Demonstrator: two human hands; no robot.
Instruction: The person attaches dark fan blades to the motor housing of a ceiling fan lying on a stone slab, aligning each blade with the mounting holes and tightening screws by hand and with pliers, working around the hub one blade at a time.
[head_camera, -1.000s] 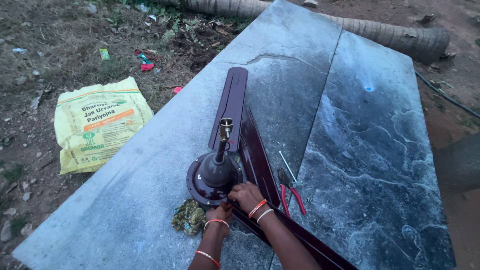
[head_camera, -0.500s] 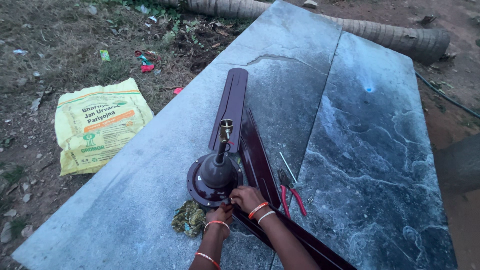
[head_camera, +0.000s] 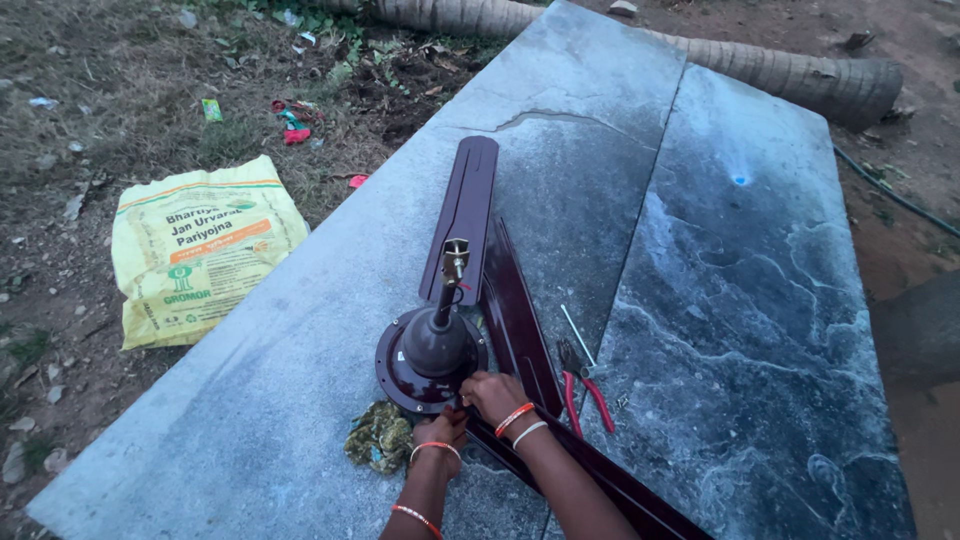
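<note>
Both hands' grip, left hand (head_camera: 443, 428) and right hand (head_camera: 492, 393), seemingly closed on fan motor (head_camera: 432, 352) rim.

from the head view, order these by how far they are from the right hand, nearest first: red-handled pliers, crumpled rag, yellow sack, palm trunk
From the right hand, at the fan motor's near rim:
1. Red-handled pliers, just to its right on the stone slab.
2. Crumpled rag, to its left, beyond the left hand; close to the pliers' rank, but slightly farther.
3. Yellow sack, on the ground far left.
4. Palm trunk, beyond the slab's far end.
</note>
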